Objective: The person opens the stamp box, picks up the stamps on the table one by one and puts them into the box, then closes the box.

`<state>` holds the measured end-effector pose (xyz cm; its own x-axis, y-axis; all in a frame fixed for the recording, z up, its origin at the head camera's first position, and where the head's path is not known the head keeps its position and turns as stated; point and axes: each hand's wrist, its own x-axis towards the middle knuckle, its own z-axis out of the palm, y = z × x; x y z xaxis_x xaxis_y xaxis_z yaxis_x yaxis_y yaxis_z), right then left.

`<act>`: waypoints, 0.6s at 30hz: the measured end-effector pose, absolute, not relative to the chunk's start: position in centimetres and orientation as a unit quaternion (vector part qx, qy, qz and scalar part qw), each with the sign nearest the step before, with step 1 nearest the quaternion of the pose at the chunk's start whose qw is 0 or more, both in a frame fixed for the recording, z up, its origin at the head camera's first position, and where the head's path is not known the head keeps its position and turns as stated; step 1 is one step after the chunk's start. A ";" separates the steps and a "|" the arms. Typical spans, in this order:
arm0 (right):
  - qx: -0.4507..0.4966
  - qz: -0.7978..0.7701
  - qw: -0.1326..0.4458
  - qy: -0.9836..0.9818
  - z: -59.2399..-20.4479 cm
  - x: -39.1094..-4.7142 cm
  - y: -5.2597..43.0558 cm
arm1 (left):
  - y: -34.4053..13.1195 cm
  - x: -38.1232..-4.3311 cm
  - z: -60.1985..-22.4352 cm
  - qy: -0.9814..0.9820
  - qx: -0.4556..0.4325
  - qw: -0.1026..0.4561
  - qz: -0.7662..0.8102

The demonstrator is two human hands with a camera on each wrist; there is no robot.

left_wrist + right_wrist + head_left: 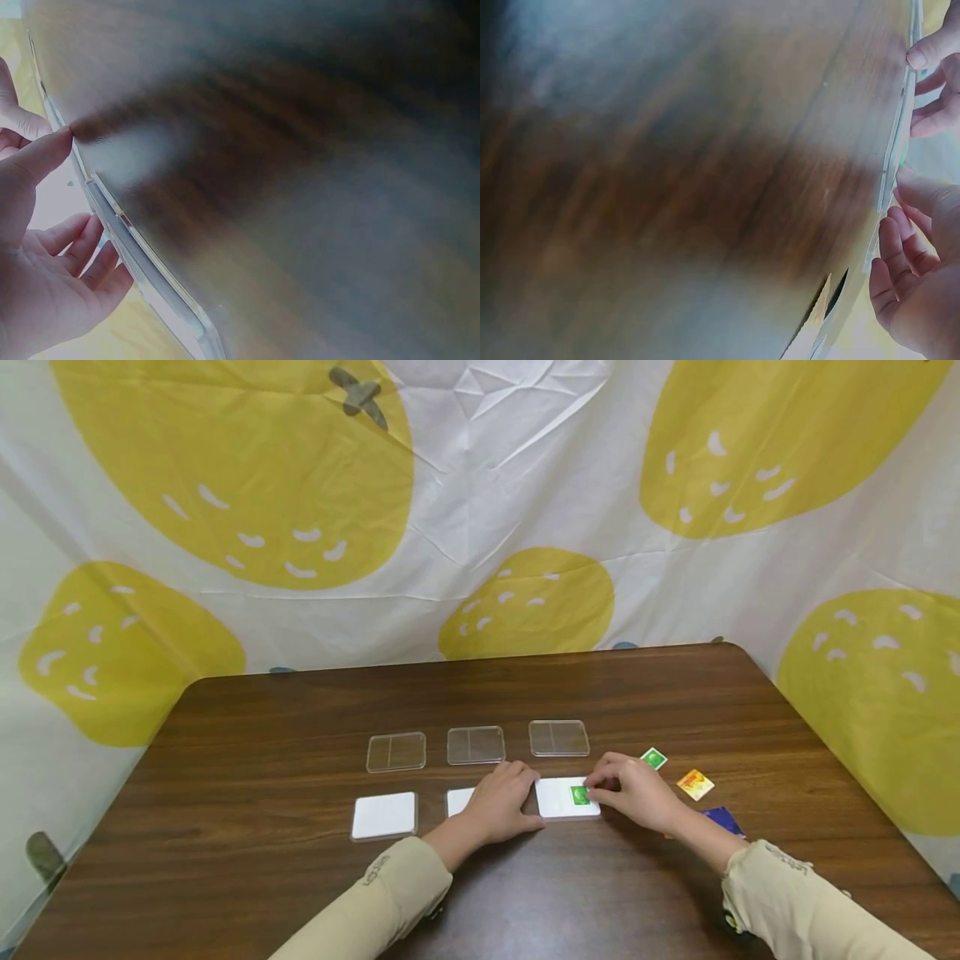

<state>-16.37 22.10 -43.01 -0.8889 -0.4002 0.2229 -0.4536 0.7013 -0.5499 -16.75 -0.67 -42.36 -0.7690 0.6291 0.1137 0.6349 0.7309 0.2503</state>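
Observation:
A flat case with a white top [551, 800] lies in front of both hands. My left hand [498, 802] holds its left end, thumb at the near edge and fingers at the far edge. My right hand [633, 789] pinches the right edge of a small green picture square [580, 795], which lies over the right part of the white top. In the left wrist view the left thumb [49, 154] touches the case's rim. The right thumb [922, 191] is near the case edge in the right wrist view; the square cannot be made out there.
Left of these lie another white-topped case [384, 816] and a partly covered one [457, 800]. Behind are three clear lids [396, 752], [476, 745], [559, 738]. Rightward lie a green square [654, 758], an orange one [695, 784] and a blue piece [725, 821].

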 end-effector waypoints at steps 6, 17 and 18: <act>0.245 0.314 0.040 -0.917 -43.0 -16.3 22.3 | -0.7 -16.7 -42.3 -0.930 -0.339 0.006 -0.142; 0.216 0.336 0.062 -0.915 -42.4 -16.7 23.6 | -0.6 -16.9 -42.5 -0.931 -0.337 0.003 -0.141; 0.216 0.339 0.073 -0.913 -42.4 -16.8 23.9 | -0.6 -16.9 -42.5 -0.931 -0.337 0.003 -0.141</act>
<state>-16.76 23.92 -42.37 -0.8964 -0.3443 0.2792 -0.4430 0.6776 -0.5870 -16.87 -0.61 -42.49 -0.7729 0.6264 0.1008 0.6282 0.7331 0.2605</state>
